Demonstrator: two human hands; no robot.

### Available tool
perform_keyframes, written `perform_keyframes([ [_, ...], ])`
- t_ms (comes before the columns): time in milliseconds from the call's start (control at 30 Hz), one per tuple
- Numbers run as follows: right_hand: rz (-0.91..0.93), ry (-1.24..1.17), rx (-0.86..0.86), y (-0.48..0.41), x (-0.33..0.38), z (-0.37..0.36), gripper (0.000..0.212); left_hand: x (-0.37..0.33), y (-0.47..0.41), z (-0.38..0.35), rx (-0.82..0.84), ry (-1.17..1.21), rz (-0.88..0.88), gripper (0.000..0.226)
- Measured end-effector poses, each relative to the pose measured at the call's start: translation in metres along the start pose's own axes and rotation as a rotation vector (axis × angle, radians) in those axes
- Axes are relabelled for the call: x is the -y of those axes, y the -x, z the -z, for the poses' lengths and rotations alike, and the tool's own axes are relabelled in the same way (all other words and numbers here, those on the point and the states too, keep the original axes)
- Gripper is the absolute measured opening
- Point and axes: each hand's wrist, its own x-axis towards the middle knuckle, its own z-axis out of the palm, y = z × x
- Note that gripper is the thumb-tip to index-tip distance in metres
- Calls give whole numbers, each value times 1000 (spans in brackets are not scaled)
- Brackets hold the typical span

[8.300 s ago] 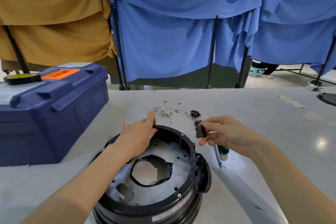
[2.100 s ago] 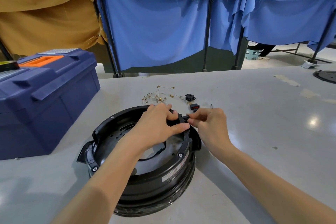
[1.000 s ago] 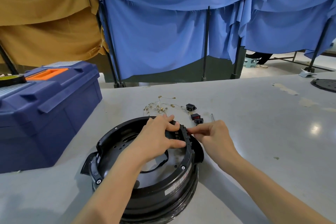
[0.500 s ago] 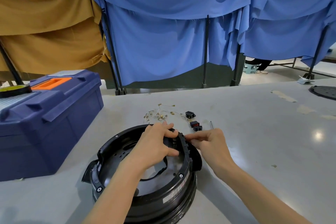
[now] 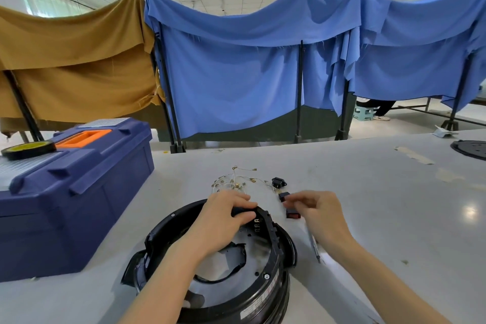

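Two hands, left hand (image 5: 223, 221) gripping cooker base (image 5: 263, 294) rim, right hand (image 5: 319, 214) fingers bent at black switch (image 5: 292, 215), grasp unclear

**No readable text**

The white sticker strip (image 5: 259, 306) on the side wall of the black round plastic appliance housing (image 5: 274, 250) carries small print, too blurred to read. The silver plate (image 5: 105, 122) on the lid of the dark blue plastic toolbox (image 5: 86, 192) shows no legible characters. No brands, numbers or signs can be made out.
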Motion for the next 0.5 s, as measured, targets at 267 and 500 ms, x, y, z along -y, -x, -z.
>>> perform_keyframes([
  [267,-39,561,83,-47,-30,8,21,3,3,-11,-53,5,12,27],
  [500,-16,816,63,-41,-32,-9,38,2,3,-11,-54,-28,-13,28],
])
